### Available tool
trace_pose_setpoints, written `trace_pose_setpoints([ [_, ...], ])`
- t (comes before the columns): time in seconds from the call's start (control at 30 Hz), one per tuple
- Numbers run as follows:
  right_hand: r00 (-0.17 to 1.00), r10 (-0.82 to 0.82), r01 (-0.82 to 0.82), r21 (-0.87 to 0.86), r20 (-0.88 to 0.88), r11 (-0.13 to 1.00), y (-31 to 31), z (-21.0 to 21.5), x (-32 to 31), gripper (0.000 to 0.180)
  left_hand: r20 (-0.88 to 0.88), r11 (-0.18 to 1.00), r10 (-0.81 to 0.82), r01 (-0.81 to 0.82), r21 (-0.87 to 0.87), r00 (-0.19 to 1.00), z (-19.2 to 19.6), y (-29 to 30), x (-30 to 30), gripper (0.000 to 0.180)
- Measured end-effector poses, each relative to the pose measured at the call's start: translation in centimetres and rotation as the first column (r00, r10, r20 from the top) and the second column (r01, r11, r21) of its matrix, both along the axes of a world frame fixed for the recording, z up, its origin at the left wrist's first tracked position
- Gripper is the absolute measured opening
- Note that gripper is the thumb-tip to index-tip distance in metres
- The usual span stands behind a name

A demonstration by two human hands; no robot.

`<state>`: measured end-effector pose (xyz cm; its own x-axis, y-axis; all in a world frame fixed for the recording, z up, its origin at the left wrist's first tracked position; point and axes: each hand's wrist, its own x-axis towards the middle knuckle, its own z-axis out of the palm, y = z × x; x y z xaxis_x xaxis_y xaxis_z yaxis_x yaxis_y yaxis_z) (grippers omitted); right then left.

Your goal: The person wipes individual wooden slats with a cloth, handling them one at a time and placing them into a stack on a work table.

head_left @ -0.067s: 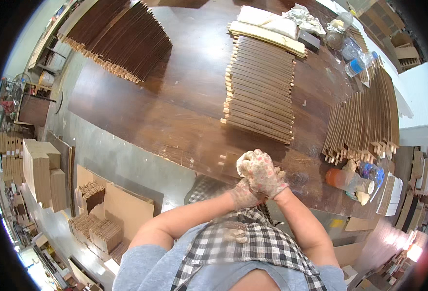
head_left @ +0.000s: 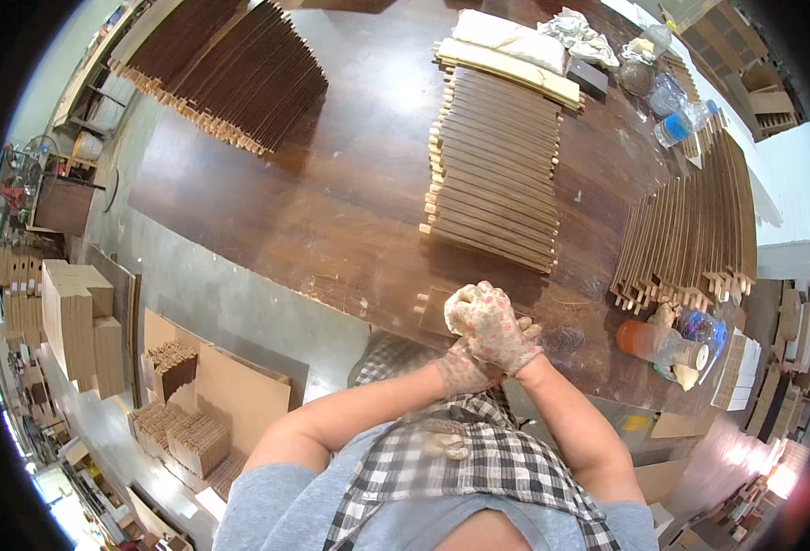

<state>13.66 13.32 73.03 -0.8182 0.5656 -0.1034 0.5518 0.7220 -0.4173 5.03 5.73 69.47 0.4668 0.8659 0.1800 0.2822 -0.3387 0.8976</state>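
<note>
Both my hands wear pale gloves with a reddish pattern and meet at the table's near edge. My right hand is closed in a fist and lies across the left. A whitish bulge shows at its far-left side; whether it is cloth or glove fabric I cannot tell. Under it, my left hand is partly hidden, with curled fingertips showing at the right. Just beneath and beside the hands lies a dark wooden slat with light pegs at its left end. Beyond it, a row of brown slats lies side by side.
Stacks of dark slats stand at the far left and at the right of the brown table. An orange bottle lies near the right edge. Farther back are a clear bottle, a crumpled cloth and a white pad.
My right hand has shifted very slightly to the left over the left hand. The slats and bottles look unmoved on the table.
</note>
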Motion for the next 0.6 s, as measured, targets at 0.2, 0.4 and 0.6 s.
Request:
trace_pose_setpoints([
  [0.2,0.979,0.034,-0.013,0.107,-0.2,0.994,-0.6,-2.1,-7.5,0.018,-0.533,0.943,-0.142,0.277,0.182,0.834,0.5,0.8,-0.8,0.066],
  [0.4,0.773,-0.296,0.268,-0.134,-0.561,0.954,1.4,0.0,-1.0,0.008,-0.48,0.876,-0.482,0.388,-0.287,0.733,0.3,1.1,-1.4,0.056],
  [0.6,0.9,-0.31,0.33,0.016,-0.306,0.944,-1.3,-1.3,-4.4,0.019,-0.34,0.943,0.003,0.11,0.315,0.94,-6.9,-0.4,2.2,0.067],
])
